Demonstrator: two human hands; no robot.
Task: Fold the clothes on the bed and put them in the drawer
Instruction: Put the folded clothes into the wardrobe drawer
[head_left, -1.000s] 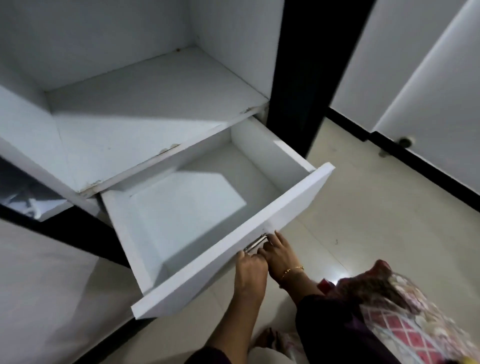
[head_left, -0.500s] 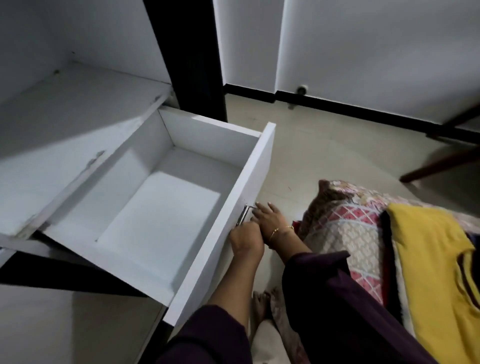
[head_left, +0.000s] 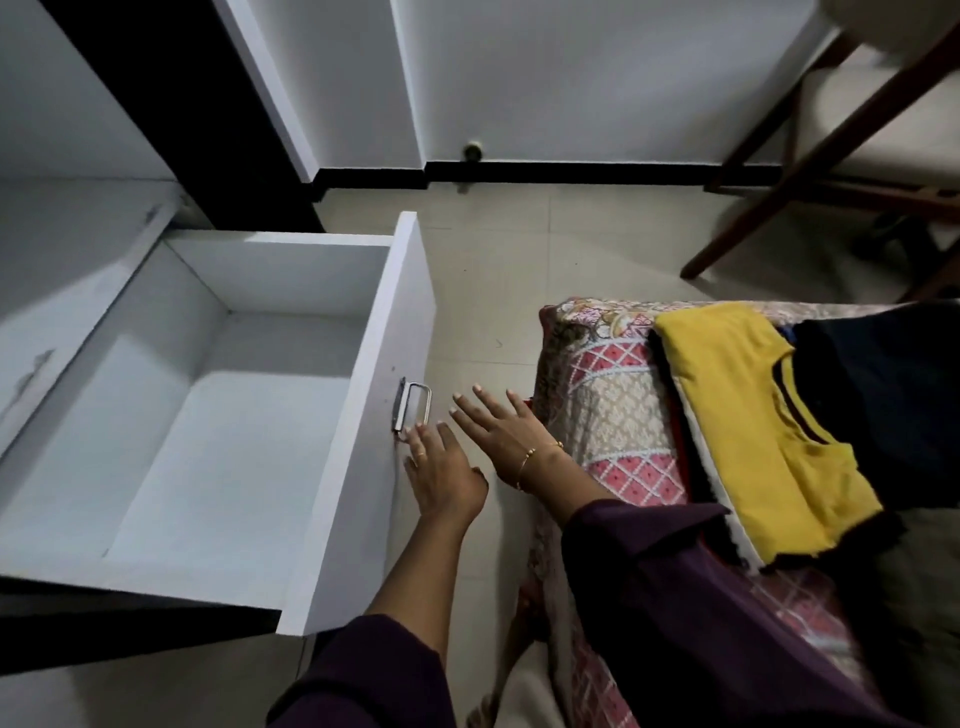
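The bed (head_left: 613, 415) stood at the right, covered by a patterned pink and beige spread (head_left: 623, 364). A folded yellow shirt (head_left: 748, 415) lay directly on the spread. A dark garment (head_left: 893, 395) lay just beside the shirt on its right and overlapped its edge. The tiled floor (head_left: 519, 249) ran between the bed and the white cabinet. The open drawer (head_left: 363, 395) projected over the floor. A shelf (head_left: 62, 249) sat above the drawer. Wooden chair legs (head_left: 769, 208) stood on the floor beyond the bed.
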